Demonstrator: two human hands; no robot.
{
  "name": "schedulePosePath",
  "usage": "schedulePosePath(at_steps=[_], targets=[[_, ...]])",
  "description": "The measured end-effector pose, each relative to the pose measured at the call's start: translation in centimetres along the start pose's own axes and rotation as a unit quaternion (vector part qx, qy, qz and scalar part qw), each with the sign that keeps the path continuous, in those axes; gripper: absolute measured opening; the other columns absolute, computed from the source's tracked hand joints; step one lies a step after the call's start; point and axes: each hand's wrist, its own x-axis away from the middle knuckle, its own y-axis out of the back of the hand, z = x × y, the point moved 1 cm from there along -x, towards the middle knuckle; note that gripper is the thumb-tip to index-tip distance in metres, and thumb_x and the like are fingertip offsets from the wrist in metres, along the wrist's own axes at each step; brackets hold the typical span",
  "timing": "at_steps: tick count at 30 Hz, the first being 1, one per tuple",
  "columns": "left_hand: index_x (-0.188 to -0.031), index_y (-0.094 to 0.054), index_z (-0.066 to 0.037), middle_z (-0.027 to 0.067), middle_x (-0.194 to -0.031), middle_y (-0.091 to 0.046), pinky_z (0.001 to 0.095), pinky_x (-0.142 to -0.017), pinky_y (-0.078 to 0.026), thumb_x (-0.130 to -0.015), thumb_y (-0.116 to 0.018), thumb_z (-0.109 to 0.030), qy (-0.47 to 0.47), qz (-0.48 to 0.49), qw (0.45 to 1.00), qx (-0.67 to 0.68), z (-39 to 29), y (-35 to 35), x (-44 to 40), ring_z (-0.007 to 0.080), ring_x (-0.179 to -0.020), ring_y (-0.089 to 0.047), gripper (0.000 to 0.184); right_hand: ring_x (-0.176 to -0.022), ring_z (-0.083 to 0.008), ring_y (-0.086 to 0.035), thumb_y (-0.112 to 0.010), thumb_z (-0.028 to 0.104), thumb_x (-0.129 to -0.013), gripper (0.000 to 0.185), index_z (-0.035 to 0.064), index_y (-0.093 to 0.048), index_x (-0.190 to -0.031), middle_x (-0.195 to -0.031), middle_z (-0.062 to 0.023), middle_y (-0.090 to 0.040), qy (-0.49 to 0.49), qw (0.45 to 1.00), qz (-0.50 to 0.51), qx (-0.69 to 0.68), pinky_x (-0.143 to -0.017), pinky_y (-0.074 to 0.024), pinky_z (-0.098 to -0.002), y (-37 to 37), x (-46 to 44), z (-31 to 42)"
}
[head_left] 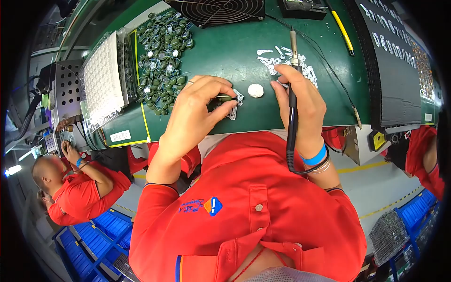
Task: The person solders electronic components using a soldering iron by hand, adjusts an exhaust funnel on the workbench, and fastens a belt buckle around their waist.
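My left hand [199,103] is closed in a pinch over the green mat. Between its thumb and fingers shows a small dark green round part [224,98], with a small white plastic piece [239,97] at the fingertips; whether the two are joined I cannot tell. My right hand [304,101] holds a soldering iron [292,101] with the metal end pointing away from me. Its thumb and index fingertip are apart, beside a scattered pile of white plastic pieces [307,71]. A round white lump [255,90] lies on the mat between both hands.
A heap of green round parts with thin wires [164,56] lies left. White trays [105,77] are stacked farther left. A black fan [221,11] stands at the back, and a yellow pen-like tool [343,33] lies right. A co-worker in red [84,192] sits at left.
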Motion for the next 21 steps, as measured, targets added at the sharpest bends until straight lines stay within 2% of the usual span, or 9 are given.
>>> schedulePosePath(at_steps=[7, 10, 11, 12, 15, 17, 19, 21], targets=[[-0.095, -0.068, -0.003, 0.0097, -0.1, -0.068, 0.0303, -0.078, -0.049, -0.073, -0.077, -0.005, -0.001, -0.029, 0.999, 0.037, -0.3, 0.8, 0.1, 0.022, -0.089, -0.063, 0.024, -0.079, -0.0155, -0.069, -0.068, -0.012, -0.079, 0.035, 0.0027, -0.061, -0.11, -0.09, -0.0102, -0.07, -0.041, 0.99, -0.034, -0.127, -0.069, -0.0553, -0.0254, 1.2, 1.3, 1.0], [-0.095, -0.069, -0.004, 0.0086, -0.094, -0.066, 0.028, -0.073, -0.048, -0.074, -0.077, -0.005, -0.016, -0.066, 0.997, 0.037, -0.2, 1.0, 0.2, 0.0197, -0.083, -0.062, 0.023, -0.07, -0.0208, -0.066, -0.068, -0.012, -0.076, 0.035, 0.0024, -0.062, -0.108, -0.089, -0.0104, -0.068, -0.041, 0.982, -0.065, -0.171, -0.064, -0.0531, -0.0289, 0.2, 1.4, 1.3], [-0.097, -0.068, -0.004, 0.0075, -0.089, -0.063, 0.0268, -0.071, -0.047, -0.076, -0.075, -0.005, 0.009, -0.066, 0.997, 0.025, -0.2, 1.2, 0.3, 0.0174, -0.08, -0.059, 0.022, -0.066, -0.0235, -0.064, -0.068, -0.013, -0.075, 0.035, 0.0022, -0.063, -0.107, -0.089, -0.0105, -0.067, -0.041, 0.977, -0.082, -0.193, -0.062, -0.052, -0.0306, 0.0, 1.4, 1.3], [-0.098, -0.067, -0.003, 0.0063, -0.085, -0.061, 0.0256, -0.069, -0.045, -0.078, -0.073, -0.005, 0.035, -0.065, 0.997, 0.013, -0.3, 1.4, 0.5, 0.0151, -0.077, -0.057, 0.021, -0.066, -0.0235, -0.064, -0.068, -0.013, -0.075, 0.035, 0.0022, -0.063, -0.107, -0.089, -0.0105, -0.067, -0.041, 0.977, -0.082, -0.193, -0.062, -0.052, -0.0306, 0.1, 1.3, 1.4], [-0.101, -0.064, -0.003, 0.004, -0.078, -0.054, 0.024, -0.065, -0.042, -0.083, -0.069, -0.004, 0.07, -0.077, 0.995, 0.008, -0.2, 1.4, 0.7, 0.0113, -0.072, -0.051, 0.018, -0.084, -0.0217, -0.07, -0.065, -0.016, -0.078, 0.036, 0.0008, -0.06, -0.11, -0.096, -0.0141, -0.069, 0.015, 0.989, -0.012, -0.145, -0.072, -0.0565, -0.0295, 0.2, 0.8, 1.9], [-0.104, -0.061, -0.002, 0.0017, -0.073, -0.046, 0.0233, -0.063, -0.039, -0.088, -0.063, -0.003, 0.09, -0.099, 0.991, 0.022, 0.1, 1.1, 1.0, 0.0084, -0.068, -0.046, 0.016, -0.084, -0.024, -0.07, -0.064, -0.016, -0.078, 0.037, 0.0014, -0.061, -0.11, -0.096, -0.0145, -0.069, 0.049, 0.99, -0.001, -0.13, -0.072, -0.056, -0.0306, 0.2, 0.3, 1.8], [-0.106, -0.059, -0.002, 0.0027, -0.074, -0.047, 0.025, -0.063, -0.04, -0.088, -0.063, -0.003, 0.099, -0.119, 0.986, 0.062, 0.4, 0.8, 1.3, 0.0108, -0.068, -0.047, 0.018, -0.084, -0.0285, -0.068, -0.063, -0.017, -0.076, 0.039, 0.0025, -0.062, -0.11, -0.096, -0.0154, -0.068, 0.115, 0.988, 0.023, -0.101, -0.072, -0.0552, -0.0328, 0.0, 0.0, 1.7], [-0.108, -0.055, -0.001, 0.0048, -0.077, -0.049, 0.0284, -0.064, -0.042, -0.087, -0.063, -0.003, 0.115, -0.156, 0.971, 0.141, 0.7, 0.5, 1.5, 0.0158, -0.069, -0.05, 0.022, -0.085, -0.03, -0.068, -0.064, -0.016, -0.076, 0.039, 0.0033, -0.062, -0.11, -0.096, -0.0151, -0.068, 0.109, 0.99, 0.039, -0.085, -0.073, -0.0547, -0.0338, 0.0, 0.2, 2.2]])
